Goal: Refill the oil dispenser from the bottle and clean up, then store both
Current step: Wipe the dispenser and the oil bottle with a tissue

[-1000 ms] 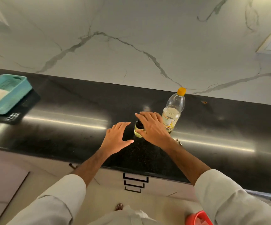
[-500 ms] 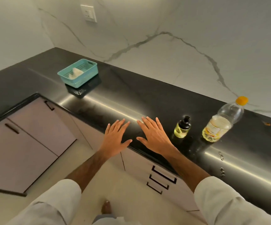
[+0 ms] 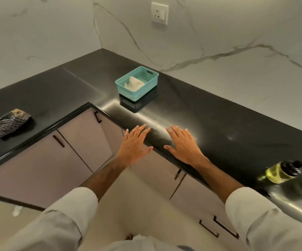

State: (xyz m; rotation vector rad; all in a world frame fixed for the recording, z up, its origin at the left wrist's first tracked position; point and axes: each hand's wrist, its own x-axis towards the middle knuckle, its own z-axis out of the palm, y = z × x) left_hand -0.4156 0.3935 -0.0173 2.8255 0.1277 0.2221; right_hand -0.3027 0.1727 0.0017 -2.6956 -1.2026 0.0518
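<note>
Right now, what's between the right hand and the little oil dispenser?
Nothing. In the head view, only bare black counter stretches between the right hand and the oil dispenser.

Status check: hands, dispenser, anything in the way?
Left hand and right hand open, no grip. Oil dispenser at far right, untouched. Teal basket ahead, clear of it.
</note>
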